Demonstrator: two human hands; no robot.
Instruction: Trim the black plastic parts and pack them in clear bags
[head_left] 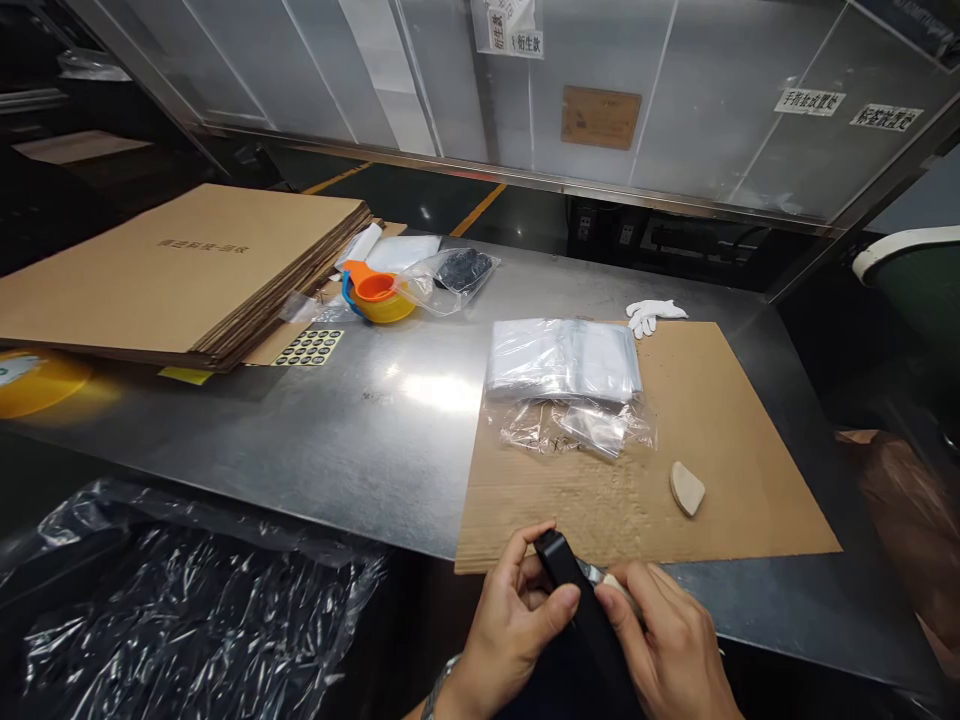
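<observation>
My left hand [517, 620] is closed around a long black plastic-looking part [556, 556], thumb on its side and fingers behind it. The part slants down toward my body, just off the table's front edge. My right hand [660, 635] pinches a small knife [591, 572] with a metallic blade and a pale handle. Its blade lies against the side of the black part, or very close to it; the exact contact is hard to see. Past my hands, a beige wedge-shaped pad [686, 488] rests on a cardboard sheet [742, 440].
Clear plastic bags [562, 360] are stacked on the cardboard, near a white glove [654, 315]. Flat cartons [180, 260] pile up at left, beside orange and yellow cups [379, 295] and a sticker sheet [309, 348]. Black plastic sheeting [187, 600] fills the lower left.
</observation>
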